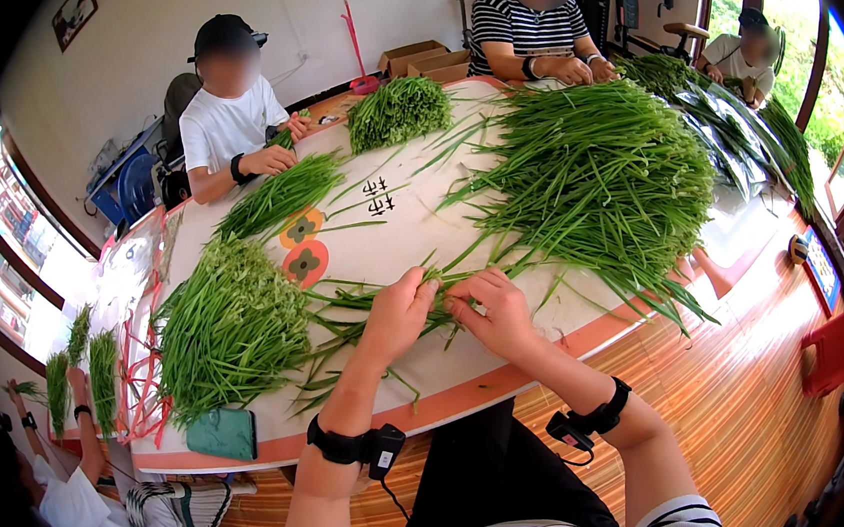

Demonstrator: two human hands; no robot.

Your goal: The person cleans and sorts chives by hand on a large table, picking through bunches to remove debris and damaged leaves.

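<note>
Near the table's front edge my left hand (399, 314) is closed around a few green garlic chive stalks (345, 305), whose long ends trail off to the left. Close beside it, my right hand (491, 308) pinches the same small bunch, fingertips almost meeting the left ones. The exact grip between the fingers is partly hidden. Loose stalks lie on the table under both hands. Left of them rests a large heap of chives (232, 330) with pale bud tips. A bigger heap (605, 177) spreads to the right and beyond my hands.
A teal pouch (221, 434) and red ties (141, 373) lie at the table's left. Another chive pile (399, 113) sits at the far side. Co-workers handle stalks across the table and at both sides. A red plastic case (838, 350) stands at the right.
</note>
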